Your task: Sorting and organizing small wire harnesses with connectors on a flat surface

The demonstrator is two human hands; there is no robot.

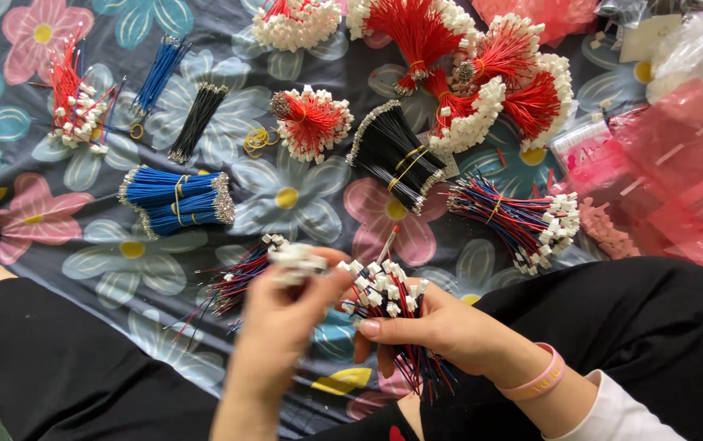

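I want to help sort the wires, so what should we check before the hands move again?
1. Right hand grips its bunch of wires: ok.
2. Left hand holds the other bunch: ok, though blurred.
3. The two bunches kept apart: cannot tell, they nearly meet.
4. Blue bundle on the flowered cloth tied with a band: ok.
5. Black bundle tied: ok.
6. Every white plug seated on its wires: cannot tell.

One head cam, looks steeply down, close over lap & floral cloth [286, 196]
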